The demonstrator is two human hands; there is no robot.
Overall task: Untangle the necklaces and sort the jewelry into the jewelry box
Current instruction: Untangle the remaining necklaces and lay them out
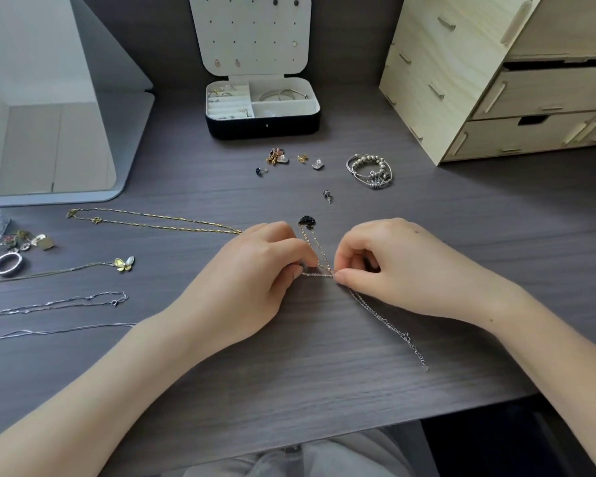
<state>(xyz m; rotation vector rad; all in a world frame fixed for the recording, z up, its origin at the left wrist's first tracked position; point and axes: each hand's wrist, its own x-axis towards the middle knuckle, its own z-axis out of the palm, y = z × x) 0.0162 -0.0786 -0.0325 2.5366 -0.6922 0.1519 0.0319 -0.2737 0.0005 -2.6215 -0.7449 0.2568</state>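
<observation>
Head view. Mid-untangling, by the look of it. Pinched between left hand [255, 270] and right hand [393, 270], fingers of both curled tight: a knot [319, 271] of fine chains, low over the table [324, 373]. Running up from there to a black pendant [307, 221]; trailing down and right as a silver tail [386, 318] with a clasp at the end.

Laid out straight at left: gold necklace [152, 223], butterfly necklace [124, 264], silver chains [66, 301]. Loose and not yet sorted: earrings [279, 158] and bangles [370, 170] near the box [262, 127], a ring [7, 265] far left. Box open at the back, well apart from the hands, a few pieces already in its compartments.

Next, probably: keep one strand pinned, tease the other sideways in small pulls. No hard tugging, or risk tightening the knot. After that, sorting into the box.
</observation>
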